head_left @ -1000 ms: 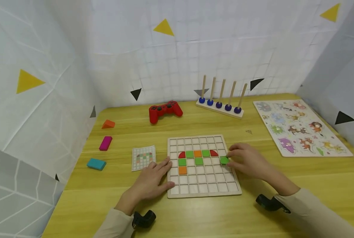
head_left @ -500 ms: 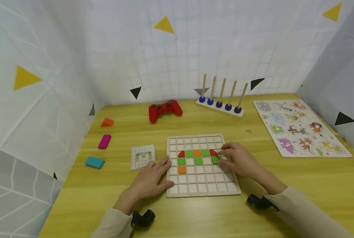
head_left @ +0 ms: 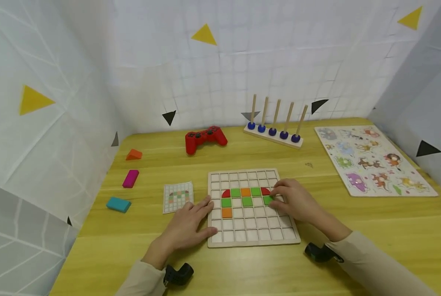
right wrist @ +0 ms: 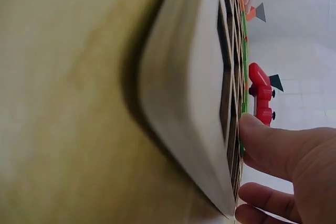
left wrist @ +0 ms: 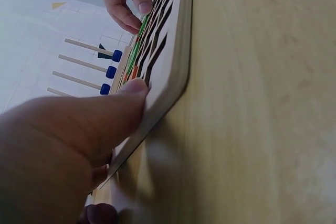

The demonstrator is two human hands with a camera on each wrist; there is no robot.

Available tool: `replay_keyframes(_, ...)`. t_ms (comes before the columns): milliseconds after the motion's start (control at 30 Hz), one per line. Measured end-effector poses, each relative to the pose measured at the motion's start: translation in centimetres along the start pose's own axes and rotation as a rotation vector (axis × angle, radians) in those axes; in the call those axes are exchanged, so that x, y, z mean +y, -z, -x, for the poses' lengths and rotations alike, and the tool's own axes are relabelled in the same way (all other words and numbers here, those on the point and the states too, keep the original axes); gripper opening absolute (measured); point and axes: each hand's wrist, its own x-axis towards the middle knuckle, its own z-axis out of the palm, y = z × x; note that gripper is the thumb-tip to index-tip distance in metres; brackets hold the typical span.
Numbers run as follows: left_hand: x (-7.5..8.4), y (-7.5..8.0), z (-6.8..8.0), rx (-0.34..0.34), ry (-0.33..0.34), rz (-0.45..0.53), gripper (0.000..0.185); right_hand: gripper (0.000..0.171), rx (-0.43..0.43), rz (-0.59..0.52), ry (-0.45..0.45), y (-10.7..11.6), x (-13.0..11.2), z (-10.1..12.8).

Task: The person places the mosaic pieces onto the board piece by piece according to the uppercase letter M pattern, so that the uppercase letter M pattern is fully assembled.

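Observation:
A wooden grid board [head_left: 287, 243] lies flat on the table, with red, green and orange tiles in some of its cells. At the right end of the pattern my right hand [head_left: 298, 201] has its thumb and fingers on a green square tile [head_left: 267, 200], just below a red rounded tile [head_left: 265, 191]. That tile is partly hidden by the fingertips. My left hand [head_left: 186, 226] rests with extended fingers on the board's left edge, its thumb [left wrist: 131, 88] lying on the rim in the left wrist view. Beside it is a paper pattern card [head_left: 177, 196], partly covered by the fingers.
Left of the card lie an orange wedge [head_left: 133, 154], a magenta block [head_left: 131, 179] and a blue block [head_left: 118, 204]. A red game controller [head_left: 205, 139] and a peg stand [head_left: 274, 135] with blue beads are behind the board. An animal puzzle [head_left: 376, 160] lies at right.
My right hand has moved left over the board, carrying the green tile from near the right edge to the cell under the red rounded tile. The left hand stays in place.

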Motion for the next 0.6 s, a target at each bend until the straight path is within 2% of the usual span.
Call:
replay_keyframes(100, 0.1, -0.1, -0.1, -0.007, 0.006, 0.006, 0.073, 0.017, 0.001, -0.009, 0.005, 0.5, 0.1, 0.3)
replay_keyframes(333, 0.0, -0.1, -0.1, -0.010, 0.011, 0.017, 0.072, 0.019, 0.023, 0.010, -0.056, 2.1, 1.3, 1.7)
replay_keyframes(600, 0.1, 0.1, -0.3, -0.023, 0.007, 0.026, 0.072, 0.038, -0.074, 0.039, 0.007, 1.1, 1.4, 1.1)
